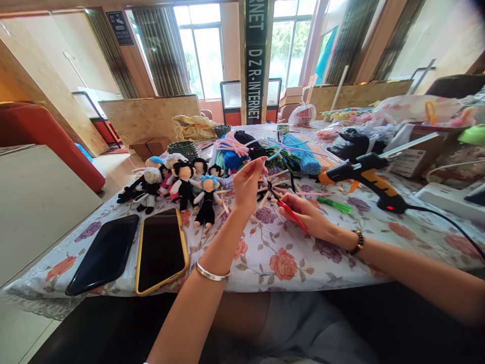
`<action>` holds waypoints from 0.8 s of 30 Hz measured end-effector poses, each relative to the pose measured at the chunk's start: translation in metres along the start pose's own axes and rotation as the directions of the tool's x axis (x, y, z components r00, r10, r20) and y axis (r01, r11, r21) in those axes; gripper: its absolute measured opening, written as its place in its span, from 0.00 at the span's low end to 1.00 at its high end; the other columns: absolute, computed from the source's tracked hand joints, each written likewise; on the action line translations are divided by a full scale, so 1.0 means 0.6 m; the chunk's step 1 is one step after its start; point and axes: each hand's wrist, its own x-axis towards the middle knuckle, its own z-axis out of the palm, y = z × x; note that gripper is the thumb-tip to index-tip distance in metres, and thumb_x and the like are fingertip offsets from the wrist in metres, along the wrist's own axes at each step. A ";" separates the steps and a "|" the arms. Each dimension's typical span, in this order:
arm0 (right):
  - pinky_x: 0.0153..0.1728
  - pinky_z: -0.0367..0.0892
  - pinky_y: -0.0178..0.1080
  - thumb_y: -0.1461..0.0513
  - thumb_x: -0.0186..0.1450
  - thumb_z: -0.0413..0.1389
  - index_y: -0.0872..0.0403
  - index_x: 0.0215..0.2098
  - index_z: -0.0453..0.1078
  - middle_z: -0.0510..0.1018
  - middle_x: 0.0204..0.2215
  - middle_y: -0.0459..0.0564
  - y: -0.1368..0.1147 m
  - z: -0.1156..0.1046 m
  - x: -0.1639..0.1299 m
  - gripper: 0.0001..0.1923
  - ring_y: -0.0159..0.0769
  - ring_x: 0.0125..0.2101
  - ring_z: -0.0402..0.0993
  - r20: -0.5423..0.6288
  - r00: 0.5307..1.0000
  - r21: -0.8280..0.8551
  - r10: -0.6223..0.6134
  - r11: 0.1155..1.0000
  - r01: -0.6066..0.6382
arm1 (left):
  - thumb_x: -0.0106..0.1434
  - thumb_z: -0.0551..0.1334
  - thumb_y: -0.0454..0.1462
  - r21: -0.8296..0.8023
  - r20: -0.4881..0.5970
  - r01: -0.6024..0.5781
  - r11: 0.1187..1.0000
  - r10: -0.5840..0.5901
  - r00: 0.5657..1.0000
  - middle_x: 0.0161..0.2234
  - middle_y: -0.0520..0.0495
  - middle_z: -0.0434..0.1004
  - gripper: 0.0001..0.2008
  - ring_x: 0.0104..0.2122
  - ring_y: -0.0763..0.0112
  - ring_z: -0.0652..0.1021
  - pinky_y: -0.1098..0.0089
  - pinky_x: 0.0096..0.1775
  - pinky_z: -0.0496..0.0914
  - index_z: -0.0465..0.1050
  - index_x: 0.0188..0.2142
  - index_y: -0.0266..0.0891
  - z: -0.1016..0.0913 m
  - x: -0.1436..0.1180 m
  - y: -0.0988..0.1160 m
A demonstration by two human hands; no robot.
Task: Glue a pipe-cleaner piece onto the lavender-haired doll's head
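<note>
Left hand [248, 183] raised at frame centre, wrist bent, fingers pinched shut on a thin fuzzy pipe cleaner [264, 178] at the fingertips; right hand [305, 215] rests low on the floral tablecloth [273, 258], fingers curled around slim red-handled scissors [290, 212], blades pointing up toward the pipe cleaner; soft yarn dolls [182, 184] left of centre; two glossy flat phones [132, 253] lower left; orange-black glue gun [369, 177] on the right.
</note>
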 end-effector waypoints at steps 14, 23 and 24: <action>0.20 0.48 0.33 0.45 0.61 0.52 0.52 0.31 0.58 0.60 0.22 0.40 -0.002 0.001 0.000 0.20 0.25 0.20 0.52 -0.003 0.999 -0.019 0.038 0.999 -0.038 | 0.53 0.67 0.43 0.006 0.002 0.000 1.000 0.000 1.000 0.21 0.52 0.69 0.10 0.24 0.80 0.66 0.75 0.27 0.60 0.79 0.32 0.38 -0.001 0.000 -0.002; 0.19 0.48 0.33 0.45 0.61 0.52 0.52 0.30 0.58 0.59 0.21 0.40 0.000 0.002 0.000 0.20 0.25 0.19 0.51 -0.030 0.999 -0.039 0.036 0.999 -0.037 | 0.54 0.67 0.41 -0.011 0.003 0.010 1.000 -0.010 1.000 0.21 0.52 0.70 0.08 0.24 0.80 0.67 0.74 0.31 0.61 0.79 0.31 0.38 0.000 -0.001 0.000; 0.19 0.48 0.32 0.45 0.61 0.53 0.52 0.30 0.58 0.59 0.21 0.40 0.001 0.002 0.001 0.20 0.25 0.20 0.51 -0.045 0.999 -0.044 0.031 0.998 -0.033 | 0.54 0.67 0.41 -0.015 0.004 0.011 1.000 -0.011 1.000 0.21 0.52 0.69 0.08 0.24 0.80 0.67 0.74 0.31 0.62 0.79 0.31 0.38 0.000 -0.001 0.000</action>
